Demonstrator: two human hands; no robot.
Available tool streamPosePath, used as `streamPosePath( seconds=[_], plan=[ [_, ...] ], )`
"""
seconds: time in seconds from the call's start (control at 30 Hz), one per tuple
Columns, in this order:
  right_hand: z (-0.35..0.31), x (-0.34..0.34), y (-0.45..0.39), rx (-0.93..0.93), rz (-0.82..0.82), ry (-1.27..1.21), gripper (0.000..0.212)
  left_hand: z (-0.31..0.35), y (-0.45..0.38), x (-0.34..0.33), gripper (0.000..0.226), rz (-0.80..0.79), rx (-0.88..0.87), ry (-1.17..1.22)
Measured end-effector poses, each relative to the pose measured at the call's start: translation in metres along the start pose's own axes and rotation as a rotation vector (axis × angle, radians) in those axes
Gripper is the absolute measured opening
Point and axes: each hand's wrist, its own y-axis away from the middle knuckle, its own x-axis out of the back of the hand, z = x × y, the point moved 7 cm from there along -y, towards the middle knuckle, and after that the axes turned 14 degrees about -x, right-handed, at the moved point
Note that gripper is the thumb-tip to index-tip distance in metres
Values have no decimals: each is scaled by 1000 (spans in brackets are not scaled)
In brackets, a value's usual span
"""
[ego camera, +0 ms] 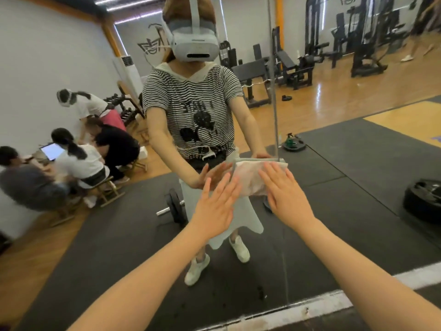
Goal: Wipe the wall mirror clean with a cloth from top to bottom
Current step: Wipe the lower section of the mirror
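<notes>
Both hands are flat with straight fingers against the wall mirror (358, 139): the right hand (284, 194) presses the right part of a folded white cloth (253, 177) onto the glass, and the left hand (217, 206) lies just left of the cloth, its fingertips at the cloth's left edge. The cloth sits on the mirror across a vertical seam (274, 103), well above the mirror's bottom edge. The mirror reflects 1 barbell (175, 207) on a dark floor mat (114, 235), below and left of the cloth.
</notes>
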Motion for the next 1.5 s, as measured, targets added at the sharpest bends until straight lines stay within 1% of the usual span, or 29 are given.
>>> streamPosePath(
  seconds=[0.07, 0.17, 0.27, 0.33, 0.47, 0.53, 0.63, 0.7, 0.77, 0.8, 0.87, 0.93, 1.0, 1.07, 1.2, 1.23, 1.27, 1.3, 1.37, 1.4, 1.5],
  plan=[
    [-4, -16, -4, 41, -16, 60, 58, -16, 35, 5, 82, -25, 95, -31],
    [-8, -35, -3, 12, 39, 151, 69, -46, 83, 9, 104, -89, 263, -42],
    [-11, -48, -1, -39, 116, 138, 76, -74, 119, 6, 114, -169, 419, -29],
    [-11, -53, -1, -68, 151, 127, 75, -85, 131, -3, 122, -250, 476, -16],
    [-13, -65, 10, -209, 156, 72, 59, -87, 130, -21, 140, -319, 494, 1],
    [-18, -71, 13, -246, 160, 69, 64, -87, 128, -27, 145, -327, 512, 10],
    [-20, -72, 17, -217, 206, 69, 75, -88, 129, -33, 146, -337, 526, 35],
    [-19, -65, 15, -111, 244, 63, 75, -88, 129, -34, 151, -322, 519, 47],
    [-23, -60, 10, 97, 266, 104, 75, -87, 129, -33, 158, -302, 509, 65],
    [-25, -58, 5, 212, 273, 146, 72, -86, 128, -32, 158, -292, 502, 72],
    [-23, -59, -5, 392, 292, 228, 58, -85, 127, -32, 155, -271, 485, 85],
    [-15, -61, -11, 463, 317, 270, 52, -85, 128, -33, 159, -266, 483, 83],
    [-9, -61, -11, 428, 358, 259, 53, -85, 129, -34, 160, -257, 485, 69],
    [-10, -62, -8, 332, 397, 218, 54, -84, 130, -35, 160, -245, 485, 56],
    [-33, -80, -6, 16, 375, 48, 55, -84, 127, -33, 160, -217, 457, 53],
    [-44, -85, -6, -36, 367, 9, 55, -84, 127, -34, 160, -212, 454, 58],
    [-58, -91, -7, -38, 358, 4, 54, -85, 127, -34, 160, -209, 455, 61],
    [-77, -97, -9, 11, 346, 22, 53, -85, 127, -34, 160, -209, 458, 65],
    [-113, -106, -9, 153, 336, 77, 61, -85, 127, -34, 159, -213, 462, 73],
    [-124, -106, -9, 194, 349, 110, 63, -84, 127, -34, 159, -217, 464, 71],
    [-123, -103, -8, 255, 375, 183, 57, -86, 128, -34, 158, -238, 477, 52]
  ],
)
